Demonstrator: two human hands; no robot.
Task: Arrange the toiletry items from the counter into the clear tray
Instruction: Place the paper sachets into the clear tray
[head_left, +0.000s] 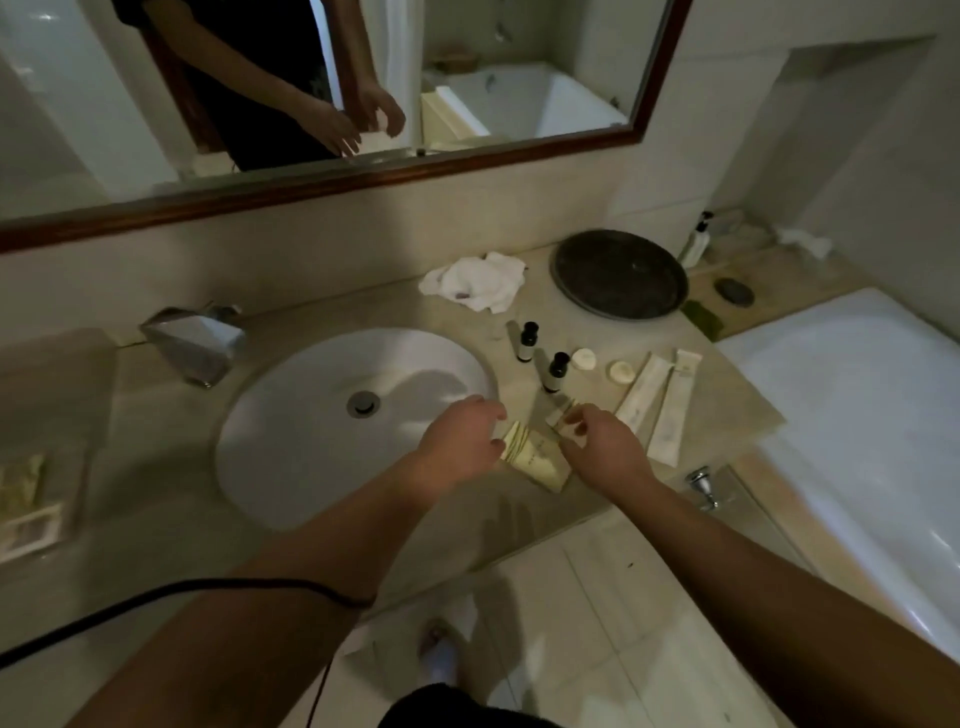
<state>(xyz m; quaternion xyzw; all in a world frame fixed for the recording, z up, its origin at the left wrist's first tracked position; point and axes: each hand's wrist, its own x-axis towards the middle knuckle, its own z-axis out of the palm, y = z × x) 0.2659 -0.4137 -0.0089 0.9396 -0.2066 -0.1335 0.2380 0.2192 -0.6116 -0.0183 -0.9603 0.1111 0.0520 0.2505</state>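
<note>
Just right of the white sink (291, 447), the left hand (457, 447) rests with loosely curled fingers on a stack of cream sachets (535, 460), while the right hand (605, 447) pinches a small packet (563, 418). Farther back on the counter (727, 400) stand 2 dark-capped bottles (555, 371), with 2 round soaps (621, 371) and 2 long packets (670, 415) to their right. The dark round tray (618, 273) at the far right holds nothing I can make out, and I cannot pick out a clear tray.

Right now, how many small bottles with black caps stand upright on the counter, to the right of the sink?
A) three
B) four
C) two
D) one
C: two small bottles with black caps stand upright between the sink and the round soaps.
</note>
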